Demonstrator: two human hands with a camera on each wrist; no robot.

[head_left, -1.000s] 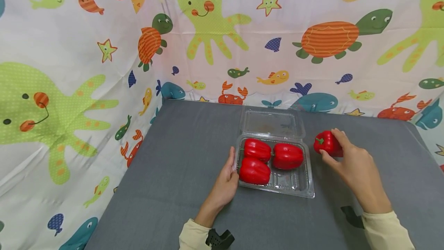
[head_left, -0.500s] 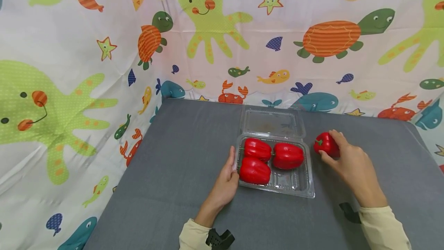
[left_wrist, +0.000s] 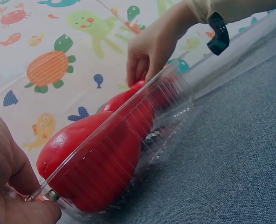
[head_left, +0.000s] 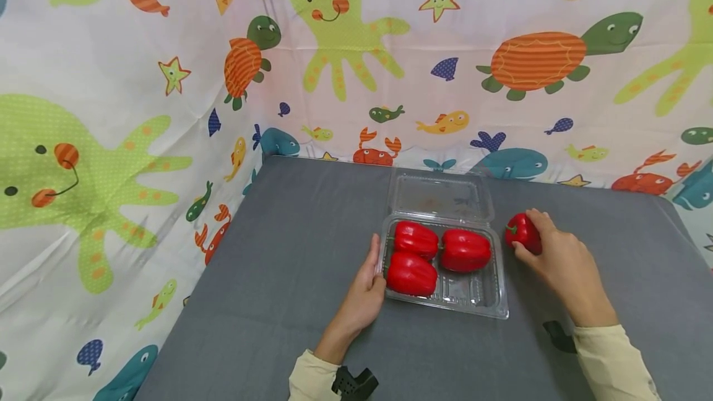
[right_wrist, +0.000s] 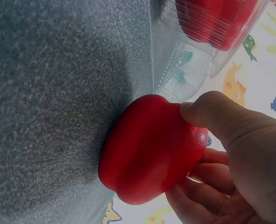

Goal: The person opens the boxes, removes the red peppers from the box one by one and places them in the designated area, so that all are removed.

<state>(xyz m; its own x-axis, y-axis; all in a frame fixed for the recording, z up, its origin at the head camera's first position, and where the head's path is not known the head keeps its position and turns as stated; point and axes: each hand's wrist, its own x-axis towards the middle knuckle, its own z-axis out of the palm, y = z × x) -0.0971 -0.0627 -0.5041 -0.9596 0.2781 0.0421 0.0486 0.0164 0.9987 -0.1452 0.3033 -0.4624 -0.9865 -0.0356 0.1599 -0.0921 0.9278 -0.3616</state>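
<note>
A clear plastic clamshell container (head_left: 473, 309) lies on the grey cloth with its lid (head_left: 440, 194) folded back. Inside are three red bell peppers, one at the upper left (head_left: 416, 239), one at the lower left (head_left: 412, 274) and one at the right (head_left: 465, 250). My left hand (head_left: 363, 296) pinches the container's left rim between thumb and fingers, as the left wrist view shows. To the right of the container, my right hand (head_left: 565, 268) grips a fourth-side red bell pepper (right_wrist: 152, 147) from above, its green stem facing left, close over the cloth.
Grey cloth (head_left: 267, 289) covers the table around the container. A white curtain (head_left: 345, 113) printed with sea animals hangs along the back and left, right behind the folded-back lid. A dark band (left_wrist: 218, 33) sits on the right sleeve's cuff.
My right hand has shifted slightly left and down with the bell pepper in its grip. The left hand stays on the container's rim, and the head view has tilted a little.
</note>
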